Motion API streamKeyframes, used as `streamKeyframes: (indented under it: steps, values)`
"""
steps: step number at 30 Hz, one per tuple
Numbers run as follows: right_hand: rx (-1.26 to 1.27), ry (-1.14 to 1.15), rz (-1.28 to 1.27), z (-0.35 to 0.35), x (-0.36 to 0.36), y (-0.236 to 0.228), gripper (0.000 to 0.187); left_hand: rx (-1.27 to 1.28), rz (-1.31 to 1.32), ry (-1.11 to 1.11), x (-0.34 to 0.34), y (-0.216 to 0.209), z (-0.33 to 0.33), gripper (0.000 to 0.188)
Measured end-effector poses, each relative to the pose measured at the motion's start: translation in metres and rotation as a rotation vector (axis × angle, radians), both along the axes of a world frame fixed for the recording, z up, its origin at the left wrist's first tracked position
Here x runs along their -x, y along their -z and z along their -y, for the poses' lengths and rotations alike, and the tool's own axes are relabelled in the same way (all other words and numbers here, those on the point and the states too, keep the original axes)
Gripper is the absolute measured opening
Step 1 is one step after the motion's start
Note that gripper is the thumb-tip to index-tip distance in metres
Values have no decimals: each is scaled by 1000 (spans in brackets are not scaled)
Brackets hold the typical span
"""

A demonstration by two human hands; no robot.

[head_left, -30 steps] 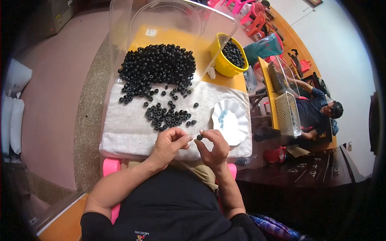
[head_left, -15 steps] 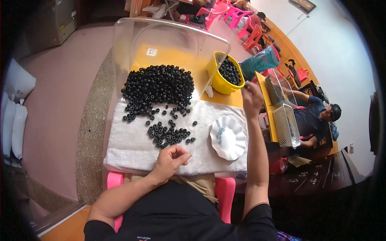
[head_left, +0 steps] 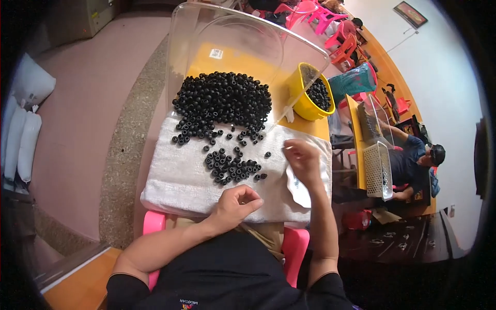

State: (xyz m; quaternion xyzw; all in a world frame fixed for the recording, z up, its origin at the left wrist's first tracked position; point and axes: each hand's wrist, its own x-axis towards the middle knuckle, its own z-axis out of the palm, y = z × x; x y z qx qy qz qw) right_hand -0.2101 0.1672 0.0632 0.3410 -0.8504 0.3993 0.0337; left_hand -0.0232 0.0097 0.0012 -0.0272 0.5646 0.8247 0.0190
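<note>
Black beads lie heaped on the far half of the white towel, with a smaller loose cluster nearer to me, just ahead of my left hand. That hand rests on the towel's near edge with the fingers curled loosely inward; I cannot tell whether a bead sits inside them. My right hand has come back since half a second ago: then the arm was stretched out toward the yellow bucket of beads at the far right, and now it hovers over the white plate at the towel's right end, covering most of it, fingers bent and pinched together at the tips, though what they grip, if anything, is too small for me to see. The left hand has hardly shifted. A clear plastic shield stands behind the heap, and another person sits at the orange table to the right.
</note>
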Motion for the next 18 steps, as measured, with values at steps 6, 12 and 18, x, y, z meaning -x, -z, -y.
streamKeyframes:
  steps: [6,12,18]
  values:
    - [-273,-85,-210,38,-9,7,21,7,-2,-10,-2,1,-2,13]
    - [-569,26,-275,57,-7,18,27,-7,-12,-41,-2,6,-3,14]
    - [-591,53,-172,65,-9,12,26,-10,-18,-65,0,8,-2,13]
